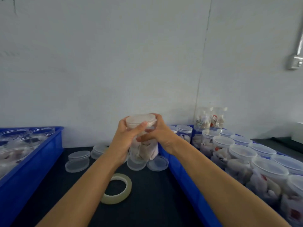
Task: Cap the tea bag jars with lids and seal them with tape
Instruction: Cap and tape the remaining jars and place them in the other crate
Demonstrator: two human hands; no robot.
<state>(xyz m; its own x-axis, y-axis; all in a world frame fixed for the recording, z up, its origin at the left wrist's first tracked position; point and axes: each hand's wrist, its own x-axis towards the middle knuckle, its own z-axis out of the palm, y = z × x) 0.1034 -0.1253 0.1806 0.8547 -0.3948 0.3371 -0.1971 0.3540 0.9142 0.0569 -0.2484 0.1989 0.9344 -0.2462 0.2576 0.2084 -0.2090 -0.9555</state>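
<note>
A clear plastic jar of tea bags is held up above the dark table, with a translucent lid sitting on its top. My left hand grips the jar's left side, thumb across the front just under the lid. My right hand wraps round the right side, fingers at the lid's rim and thumb on the jar's front. A roll of clear tape lies flat on the table below my left forearm. Several loose lids lie on the table behind it.
A blue crate on the left holds uncapped jars. A blue crate on the right holds several capped jars, with two more jars stacked at its far end. A white wall stands close behind the table.
</note>
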